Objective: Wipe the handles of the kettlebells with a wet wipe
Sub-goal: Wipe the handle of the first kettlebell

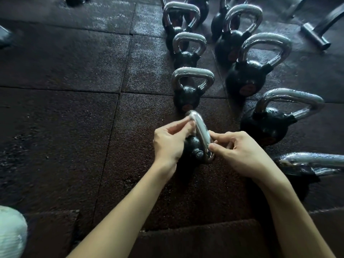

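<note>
Both hands pinch the chrome handle (202, 135) of the nearest kettlebell (193, 148).
Left hand (169, 140) grips its far end, right hand (240, 151) its near end; the smooth loop runs 11 to 5 o'clock above a black ball on speckled rubber floor (74, 108).

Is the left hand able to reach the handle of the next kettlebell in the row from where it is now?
Probably yes. The left hand is at the nearest kettlebell's handle, and the next kettlebell's handle stands just beyond with nothing between them.
</note>
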The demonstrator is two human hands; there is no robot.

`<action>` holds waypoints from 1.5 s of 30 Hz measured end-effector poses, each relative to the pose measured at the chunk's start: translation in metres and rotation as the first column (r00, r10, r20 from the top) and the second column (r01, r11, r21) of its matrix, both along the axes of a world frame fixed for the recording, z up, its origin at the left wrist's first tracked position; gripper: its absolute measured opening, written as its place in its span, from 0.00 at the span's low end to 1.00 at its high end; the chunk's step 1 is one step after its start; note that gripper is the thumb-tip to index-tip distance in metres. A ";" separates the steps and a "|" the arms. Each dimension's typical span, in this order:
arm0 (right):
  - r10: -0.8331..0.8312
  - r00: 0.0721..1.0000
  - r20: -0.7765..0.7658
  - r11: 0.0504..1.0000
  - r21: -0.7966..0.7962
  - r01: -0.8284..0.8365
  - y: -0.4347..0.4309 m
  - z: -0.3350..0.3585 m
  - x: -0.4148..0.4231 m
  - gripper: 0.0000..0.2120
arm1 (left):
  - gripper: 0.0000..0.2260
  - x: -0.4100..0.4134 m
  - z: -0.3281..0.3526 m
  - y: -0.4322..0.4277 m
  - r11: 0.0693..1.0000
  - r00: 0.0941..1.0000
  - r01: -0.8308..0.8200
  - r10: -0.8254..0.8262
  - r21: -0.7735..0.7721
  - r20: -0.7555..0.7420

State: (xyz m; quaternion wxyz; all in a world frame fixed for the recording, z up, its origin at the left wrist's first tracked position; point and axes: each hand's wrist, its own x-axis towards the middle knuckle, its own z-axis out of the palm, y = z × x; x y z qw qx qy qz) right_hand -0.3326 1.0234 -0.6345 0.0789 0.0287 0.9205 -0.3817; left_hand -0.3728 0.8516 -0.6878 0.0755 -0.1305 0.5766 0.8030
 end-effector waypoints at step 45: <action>-0.218 0.971 -0.094 0.753 -0.649 0.106 -0.012 0.013 0.038 0.10 | 0.12 0.041 0.038 -0.012 0.966 0.963 0.254 -0.257 -0.046 -0.078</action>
